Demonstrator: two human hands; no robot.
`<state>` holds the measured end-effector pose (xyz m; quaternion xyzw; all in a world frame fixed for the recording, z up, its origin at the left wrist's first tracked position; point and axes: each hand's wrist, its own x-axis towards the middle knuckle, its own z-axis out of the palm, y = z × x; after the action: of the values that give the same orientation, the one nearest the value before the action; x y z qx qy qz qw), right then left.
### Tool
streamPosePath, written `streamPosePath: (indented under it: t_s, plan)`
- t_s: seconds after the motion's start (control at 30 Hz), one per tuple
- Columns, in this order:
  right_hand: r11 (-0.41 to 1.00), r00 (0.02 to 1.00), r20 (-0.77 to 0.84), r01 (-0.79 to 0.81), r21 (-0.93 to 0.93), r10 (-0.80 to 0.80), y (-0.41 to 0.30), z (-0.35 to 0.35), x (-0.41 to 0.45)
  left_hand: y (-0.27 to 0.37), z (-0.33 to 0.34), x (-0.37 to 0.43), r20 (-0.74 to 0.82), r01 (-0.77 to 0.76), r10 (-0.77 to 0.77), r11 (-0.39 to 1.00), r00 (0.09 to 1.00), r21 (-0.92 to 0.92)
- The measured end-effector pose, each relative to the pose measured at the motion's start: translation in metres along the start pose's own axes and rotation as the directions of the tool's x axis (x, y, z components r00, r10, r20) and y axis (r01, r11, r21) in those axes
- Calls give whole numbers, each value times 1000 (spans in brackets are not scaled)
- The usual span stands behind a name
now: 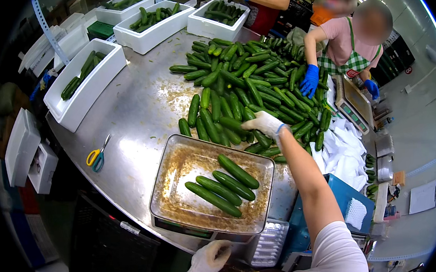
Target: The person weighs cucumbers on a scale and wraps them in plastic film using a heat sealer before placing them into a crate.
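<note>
My right hand (261,124), in a white knit glove, reaches into a large heap of cucumbers (271,79) on the steel table. Its fingertips touch the end of one cucumber (231,124); whether they grip it is hard to tell. My left hand (210,261), gloved alike, hovers low by the table's front edge with its fingers loosely curled around nothing visible. Between my hands stands a weighing scale with a wet, stained metal pan (171,169). Several cucumbers (225,186) lie side by side in that pan, slanting the same way.
White foam boxes (85,84) holding cucumbers line the far and left edges. Scissors (99,155) lie left. A co-worker's blue-gloved hand (310,81) touches the heap, near another scale (353,103). White netting or cloth (342,154) and clear plastic trays (271,242) are on the right.
</note>
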<state>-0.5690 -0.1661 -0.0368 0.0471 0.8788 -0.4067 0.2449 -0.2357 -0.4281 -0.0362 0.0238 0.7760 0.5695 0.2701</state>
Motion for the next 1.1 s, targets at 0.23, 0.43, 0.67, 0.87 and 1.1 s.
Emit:
streamPosePath:
  t_s: [0.23, 0.43, 0.67, 0.87, 1.1]
  plan:
    - [988, 996, 9, -86, -126, 88, 48, -52, -38, 1, 2, 4, -11, -100, 100, 995, 995, 15]
    - [924, 918, -333, 83, -374, -217, 74, -69, -13, -3, 9, 10, 47, -99, 98, 995, 994, 12]
    - [809, 962, -197, 40, -587, -190, -52, 48, 47, -2, 5, 10, -1, -126, 127, 991, 992, 36]
    - [912, 958, -285, -86, -401, -35, -42, 80, 101, -1, 4, 1, 25, -39, 39, 999, 999, 25]
    - [998, 993, -116, 28, -55, -34, -24, 33, 47, 1, 2, -9, -38, -60, 60, 998, 997, 1]
